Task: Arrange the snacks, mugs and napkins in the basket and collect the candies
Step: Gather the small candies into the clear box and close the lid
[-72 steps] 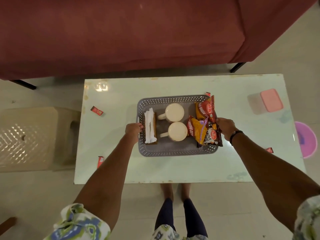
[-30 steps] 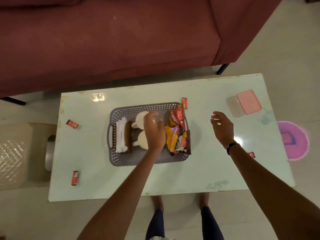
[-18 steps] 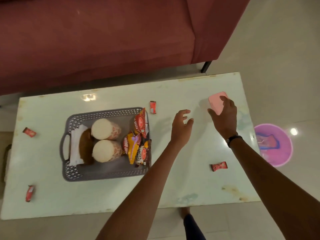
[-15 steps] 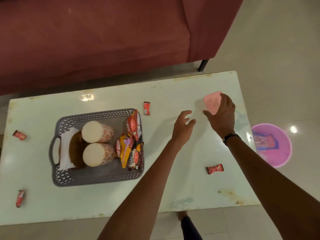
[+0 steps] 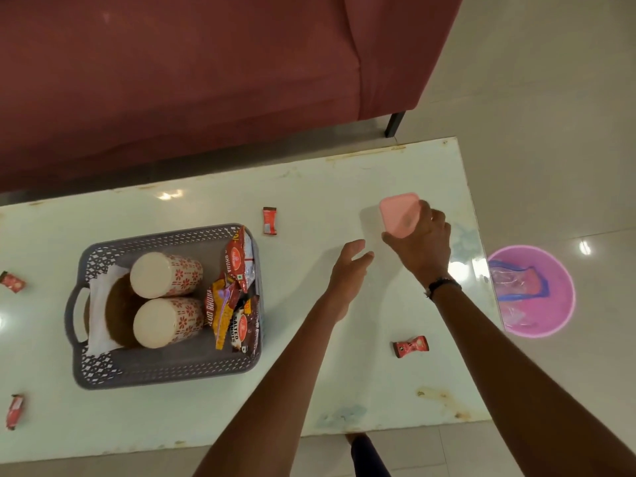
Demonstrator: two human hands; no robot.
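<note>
At the left edge of the frame two red candies (image 5: 12,281) (image 5: 14,411) lie on the pale surface (image 5: 344,373). Next is my grey basket (image 5: 165,371) with white napkins (image 5: 98,315), two flowered mugs (image 5: 165,275) (image 5: 167,321) and snack packs (image 5: 234,297) inside. Another candy (image 5: 269,220) lies just past its far right corner. My left hand (image 5: 347,270) hangs open in the middle. My right hand (image 5: 421,244) grips a pink-lidded box (image 5: 399,213). A last candy (image 5: 411,346) lies lower right.
</note>
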